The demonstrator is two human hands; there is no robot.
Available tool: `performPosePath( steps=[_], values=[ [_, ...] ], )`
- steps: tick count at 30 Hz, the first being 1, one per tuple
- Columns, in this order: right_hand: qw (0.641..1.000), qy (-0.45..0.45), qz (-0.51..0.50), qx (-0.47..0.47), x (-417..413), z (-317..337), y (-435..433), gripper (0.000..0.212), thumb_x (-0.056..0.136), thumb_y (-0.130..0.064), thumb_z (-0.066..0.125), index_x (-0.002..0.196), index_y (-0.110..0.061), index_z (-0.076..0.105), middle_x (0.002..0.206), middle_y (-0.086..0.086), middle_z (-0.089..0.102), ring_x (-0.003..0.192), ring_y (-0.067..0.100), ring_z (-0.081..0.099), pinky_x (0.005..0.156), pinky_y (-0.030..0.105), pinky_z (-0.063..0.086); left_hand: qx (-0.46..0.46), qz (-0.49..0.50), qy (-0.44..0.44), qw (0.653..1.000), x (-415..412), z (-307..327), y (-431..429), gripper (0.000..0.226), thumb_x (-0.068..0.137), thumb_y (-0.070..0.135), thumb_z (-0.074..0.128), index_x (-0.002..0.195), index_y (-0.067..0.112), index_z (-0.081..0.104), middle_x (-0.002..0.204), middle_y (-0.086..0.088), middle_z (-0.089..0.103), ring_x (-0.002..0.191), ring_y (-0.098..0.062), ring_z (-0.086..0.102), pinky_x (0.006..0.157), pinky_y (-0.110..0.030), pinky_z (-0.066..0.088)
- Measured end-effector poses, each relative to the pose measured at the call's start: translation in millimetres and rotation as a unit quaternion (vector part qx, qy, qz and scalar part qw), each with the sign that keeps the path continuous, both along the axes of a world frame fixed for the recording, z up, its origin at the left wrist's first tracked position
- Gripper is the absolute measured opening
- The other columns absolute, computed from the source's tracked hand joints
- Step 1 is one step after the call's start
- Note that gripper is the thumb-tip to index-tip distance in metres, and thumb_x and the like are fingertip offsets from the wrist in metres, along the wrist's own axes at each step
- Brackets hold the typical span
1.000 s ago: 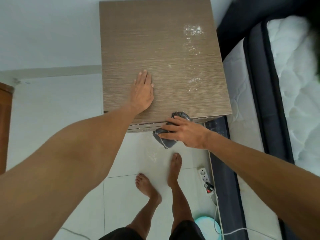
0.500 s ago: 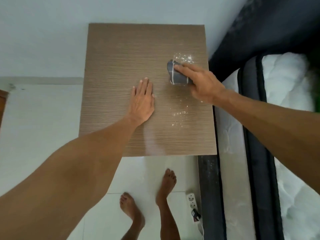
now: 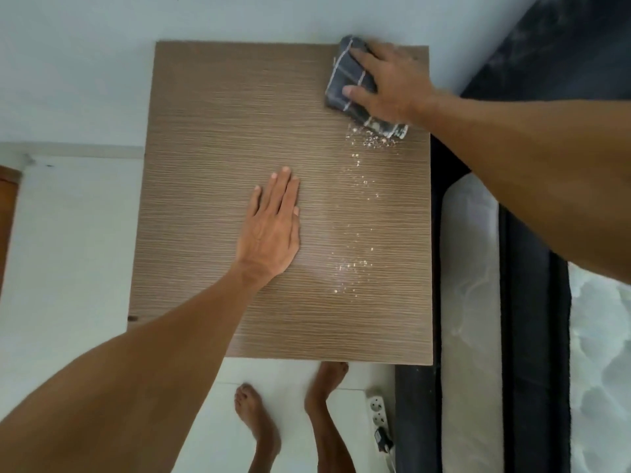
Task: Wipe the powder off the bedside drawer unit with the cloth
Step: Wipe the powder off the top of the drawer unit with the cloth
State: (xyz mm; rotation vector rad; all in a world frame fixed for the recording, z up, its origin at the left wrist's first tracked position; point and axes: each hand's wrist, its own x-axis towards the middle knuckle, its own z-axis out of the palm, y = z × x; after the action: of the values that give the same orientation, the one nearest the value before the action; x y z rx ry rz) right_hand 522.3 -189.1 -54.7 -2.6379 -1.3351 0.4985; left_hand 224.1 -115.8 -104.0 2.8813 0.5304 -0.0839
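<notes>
The bedside drawer unit has a brown wood-grain top seen from above. White powder lies in a scattered trail down its right side, thickest just below the cloth and again near the lower right. A dark grey cloth with pale stripes lies at the far right corner of the top. My right hand presses flat on the cloth and holds it. My left hand rests palm down on the middle of the top, fingers together, holding nothing.
A bed with a dark frame and white mattress runs along the unit's right side. A white wall is behind. My bare feet stand on white tiles in front, beside a power strip.
My right hand carried the cloth from below the unit's front edge up over the top to the far right corner. My left hand stayed flat on the top.
</notes>
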Motion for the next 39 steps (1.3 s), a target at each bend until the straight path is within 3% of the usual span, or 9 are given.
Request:
performPosePath(
  steps=[3,5,16,20,25,29,39],
  values=[
    [0.997,-0.039,-0.002,-0.065,0,-17,5,0.07,0.096,-0.067,0.009,0.157,-0.033,0.006,0.166,0.007,-0.001,0.152,0.03,-0.002,0.12,0.052,-0.002,0.001,0.0,-0.002,1.0,1,1,0,0.052,0.103,0.022,0.02,0.153,0.007,0.016,0.162,-0.01,0.011,0.149,-0.025,0.01,0.122,-0.042,0.011],
    [0.995,-0.071,-0.002,-0.064,-12,-26,2,0.07,0.096,-0.068,0.005,0.157,-0.034,0.0,0.165,0.008,-0.006,0.151,0.031,-0.008,0.121,0.053,-0.005,0.003,0.0,0.001,1.0,1,1,1,0.052,0.103,0.022,0.019,0.153,0.007,0.016,0.162,-0.01,0.011,0.149,-0.025,0.01,0.122,-0.042,0.011],
    [0.992,-0.096,0.058,-0.052,-117,-33,-42,0.072,0.095,-0.069,0.005,0.157,-0.033,0.002,0.165,0.011,-0.002,0.151,0.037,-0.003,0.12,0.056,0.0,-0.006,-0.006,-0.012,1.0,-1,-1,1,0.052,0.103,0.021,0.018,0.152,0.006,0.014,0.161,-0.012,0.012,0.15,-0.025,0.01,0.122,-0.043,0.011],
    [0.994,-0.091,0.052,-0.043,-161,-35,-61,0.072,0.095,-0.069,0.009,0.157,-0.033,0.004,0.165,0.012,0.001,0.15,0.038,0.0,0.12,0.056,0.001,-0.054,0.012,-0.033,0.998,-3,5,2,0.054,0.099,0.018,0.019,0.15,0.001,0.021,0.16,-0.018,0.016,0.149,-0.03,0.011,0.122,-0.044,0.011],
    [0.994,-0.091,0.041,-0.036,-218,-37,-87,0.072,0.095,-0.069,0.016,0.157,-0.033,0.011,0.164,0.013,0.01,0.15,0.039,0.008,0.119,0.058,0.006,-0.101,0.008,-0.052,0.994,-5,9,6,0.062,0.097,0.03,0.009,0.148,-0.001,0.025,0.158,-0.02,0.018,0.148,-0.033,0.012,0.122,-0.044,0.008],
    [0.995,-0.092,0.036,-0.033,-261,-37,-102,0.073,0.094,-0.071,0.018,0.156,-0.032,0.015,0.164,0.013,0.013,0.149,0.04,0.012,0.119,0.059,0.009,-0.093,-0.001,-0.046,0.995,-13,4,7,0.049,0.103,0.016,0.021,0.15,0.001,0.021,0.16,-0.018,0.014,0.149,-0.033,0.008,0.122,-0.044,0.007],
    [0.996,-0.083,0.018,-0.031,-336,-37,-126,0.083,0.088,-0.078,0.022,0.156,-0.031,0.021,0.163,0.013,0.018,0.148,0.039,0.016,0.118,0.058,0.01,-0.074,-0.028,-0.017,0.997,-45,7,-5,0.05,0.104,0.017,0.022,0.15,-0.001,0.019,0.16,-0.019,0.011,0.149,-0.034,0.006,0.121,-0.047,0.007]
  ],
)
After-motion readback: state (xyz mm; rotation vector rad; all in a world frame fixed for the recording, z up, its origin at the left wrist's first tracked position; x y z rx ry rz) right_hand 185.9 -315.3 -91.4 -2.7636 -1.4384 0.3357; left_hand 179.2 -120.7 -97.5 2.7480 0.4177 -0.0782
